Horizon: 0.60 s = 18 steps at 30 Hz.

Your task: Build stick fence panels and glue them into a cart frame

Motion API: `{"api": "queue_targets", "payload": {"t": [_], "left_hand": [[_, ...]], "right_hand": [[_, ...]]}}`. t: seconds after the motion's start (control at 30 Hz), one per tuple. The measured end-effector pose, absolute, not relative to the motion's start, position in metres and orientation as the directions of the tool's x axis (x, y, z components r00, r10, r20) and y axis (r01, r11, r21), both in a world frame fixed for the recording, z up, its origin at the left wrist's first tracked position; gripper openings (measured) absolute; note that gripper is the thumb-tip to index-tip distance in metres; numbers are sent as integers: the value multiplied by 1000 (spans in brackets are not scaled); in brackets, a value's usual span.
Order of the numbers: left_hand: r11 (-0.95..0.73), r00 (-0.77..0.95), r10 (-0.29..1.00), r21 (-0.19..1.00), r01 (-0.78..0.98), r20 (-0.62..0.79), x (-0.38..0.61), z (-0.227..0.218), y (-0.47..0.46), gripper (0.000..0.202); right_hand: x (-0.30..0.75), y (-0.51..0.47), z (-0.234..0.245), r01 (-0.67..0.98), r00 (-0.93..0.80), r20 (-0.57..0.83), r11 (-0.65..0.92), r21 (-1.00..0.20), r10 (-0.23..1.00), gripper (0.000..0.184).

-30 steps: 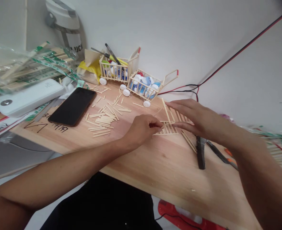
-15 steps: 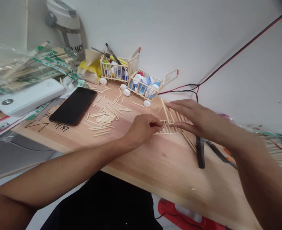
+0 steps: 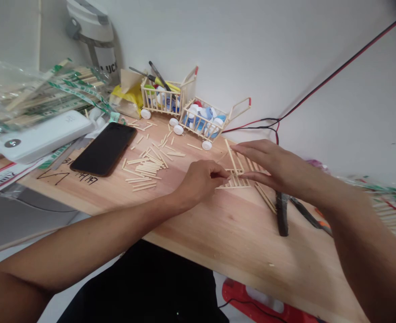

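Observation:
A small frame of thin wooden sticks (image 3: 240, 183) lies on the wooden table, with a slatted panel (image 3: 231, 158) standing up from it at a tilt. My left hand (image 3: 201, 181) is closed in a pinch at the left end of the frame; its fingertips cover the exact spot it grips. From the right, my right hand (image 3: 279, 166) reaches over with fingers extended, thumb and fingers on either side of the slatted panel, steadying it. Short cut sticks (image 3: 149, 168) are heaped to the left of my left hand.
Two stick-built carts (image 3: 203, 121) with bottle caps stand by the wall. A phone (image 3: 103, 148), a white power bank (image 3: 43, 137) and bagged sticks (image 3: 59, 89) occupy the left. Pliers (image 3: 281, 215) and longer sticks (image 3: 265, 197) lie close to my right hand.

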<state>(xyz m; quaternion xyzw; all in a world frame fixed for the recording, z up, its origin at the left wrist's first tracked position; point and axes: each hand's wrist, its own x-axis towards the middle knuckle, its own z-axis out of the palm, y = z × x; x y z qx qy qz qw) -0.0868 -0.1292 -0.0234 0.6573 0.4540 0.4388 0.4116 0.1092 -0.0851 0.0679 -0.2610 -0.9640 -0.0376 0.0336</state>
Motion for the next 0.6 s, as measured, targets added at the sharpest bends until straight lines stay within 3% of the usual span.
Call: {"api": "queue_targets", "payload": {"t": [0.6], "left_hand": [[-260, 201, 956, 938, 230, 215, -87, -24, -129, 12]], "right_hand": [[112, -87, 68, 527, -849, 66, 849, 31, 524, 59]]}}
